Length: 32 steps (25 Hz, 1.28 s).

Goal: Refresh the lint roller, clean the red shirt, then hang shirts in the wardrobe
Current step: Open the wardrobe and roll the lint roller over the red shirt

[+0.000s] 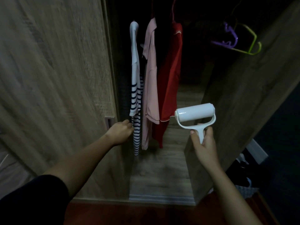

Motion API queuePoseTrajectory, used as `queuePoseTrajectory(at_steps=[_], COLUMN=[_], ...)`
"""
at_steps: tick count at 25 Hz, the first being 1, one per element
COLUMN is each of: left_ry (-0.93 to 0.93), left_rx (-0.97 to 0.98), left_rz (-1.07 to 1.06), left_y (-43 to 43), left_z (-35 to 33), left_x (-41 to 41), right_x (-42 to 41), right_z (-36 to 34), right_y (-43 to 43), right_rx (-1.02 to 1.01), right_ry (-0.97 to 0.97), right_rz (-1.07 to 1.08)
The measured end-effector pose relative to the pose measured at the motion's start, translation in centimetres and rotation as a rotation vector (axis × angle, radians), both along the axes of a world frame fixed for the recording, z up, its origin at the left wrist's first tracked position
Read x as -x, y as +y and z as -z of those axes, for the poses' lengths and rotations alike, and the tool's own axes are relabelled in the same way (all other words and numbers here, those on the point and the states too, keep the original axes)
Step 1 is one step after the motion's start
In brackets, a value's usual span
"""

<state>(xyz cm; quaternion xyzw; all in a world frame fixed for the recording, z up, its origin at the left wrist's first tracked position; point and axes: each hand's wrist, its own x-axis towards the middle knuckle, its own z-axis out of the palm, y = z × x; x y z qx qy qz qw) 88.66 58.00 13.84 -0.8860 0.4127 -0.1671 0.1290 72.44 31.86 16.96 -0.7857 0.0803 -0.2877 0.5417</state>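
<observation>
Inside the wardrobe [240, 98], the red shirt [170, 75] is hanging beside a pink shirt [151, 78]. The right hand [204, 144] is gripping the roller [195, 113] near it; the left hand [121, 132] is resting at the door [56, 75] edge, grasp unclear.

Home bedroom: wardrobe [53, 88], hung shirts [151, 82].

Both forearms reach forward, the left emerging from a dark sleeve [32, 197]. The left grip [121, 133] extends knuckles-up with its fingers curled, their hold unclear. The right grip [205, 143] clasps a lint roller [195, 116] by its handle, thumb alongside.
</observation>
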Motion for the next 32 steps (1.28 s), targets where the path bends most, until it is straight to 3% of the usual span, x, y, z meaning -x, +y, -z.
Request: queuePoseTrajectory(at_steps=[5, 9, 11, 14, 19, 23, 25, 28, 32], left_ry=[0.046, 0.321, 0.340, 0.343, 0.325, 0.023, -0.117, -0.200, -0.157], left_rx=[0.852, 1.190, 1.189, 1.234, 1.595, 1.561, 1.523, 1.509, 1.618], left_rz=[0.061, -0.268, -0.344, -0.200, -0.196, -0.349, -0.436, -0.484, -0.463], left_y=[-10.0, -15.9, -17.2, -17.1, -9.9, -3.7, -1.7, -0.1, 0.5], left_z=[-5.5, -8.2, -8.4, -8.9, -9.3, -11.4, -12.1, -12.0, -11.8], left_x=[0.6, -0.2, -1.2, -0.4, -0.5, -0.9, -1.5, -2.9, -4.4], right_x=[0.6, 0.7, -0.4, -3.1, -9.1, -14.6, -16.9, -20.1, -23.5], right_z=[0.0, -0.1, -0.4, -0.6, -1.5, -3.8, -5.0, -6.8, -8.4], right_y=[-1.9, -4.8, -6.1, -7.2, -6.2, -3.4, -1.3, 1.8, 5.7], right_rx=[-0.020, -0.022, -0.047, -0.070, -0.174, -0.252, -0.257, -0.176, -0.018], right_ry=[-0.001, 0.014, -0.002, 0.007, -0.026, 0.037, -0.031, -0.149, -0.186], right_rz=[0.064, 0.105, 0.102, 0.071, -0.062, -0.381, -0.475, -0.446, -0.464])
